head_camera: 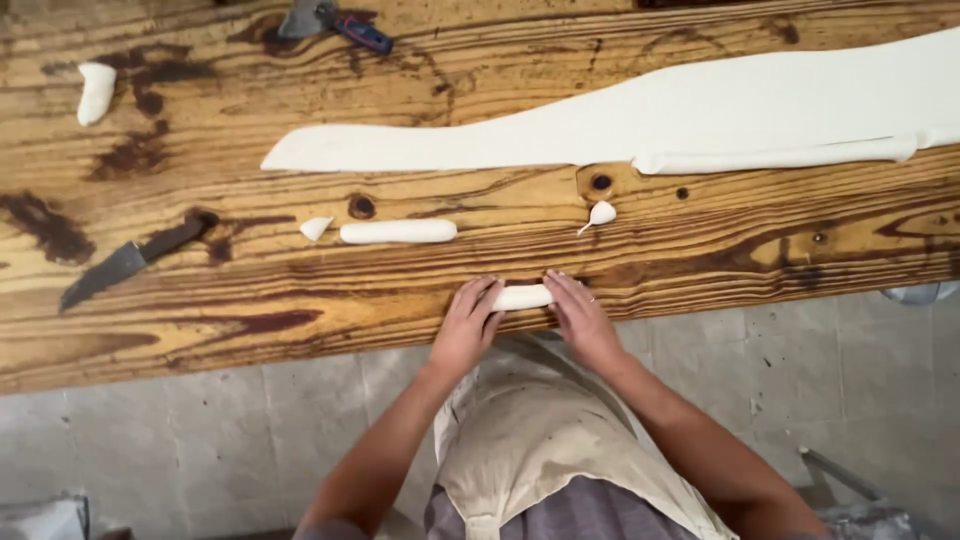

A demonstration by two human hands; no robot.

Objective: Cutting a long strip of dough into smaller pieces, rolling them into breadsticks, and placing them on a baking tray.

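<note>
A wooden tabletop (pixel 250 330) with dark knots and stains spans the view above a pale tiled floor (pixel 200 430). At its near edge, the left hand (pixel 466 322) and the right hand (pixel 580 318) lie flat, fingers extended and palms down, one on each end of a short dough roll (pixel 522 297); neither hand is closed around it. The roll lies crosswise, just inside the tabletop edge. Beyond it, a longer finished dough roll (pixel 398 231) lies parallel, with a small triangular dough scrap (pixel 315 227) just beside its left end and a small teardrop-shaped dough piece (pixel 601 214) well to its right. A dark-handled knife (pixel 130 260) lies to the far left. Farther back, a long flat dough sheet (pixel 640 125) stretches toward the right edge. At the far side lie a small dough lump (pixel 95 92) and a scraper with a blue handle (pixel 335 20).
</note>
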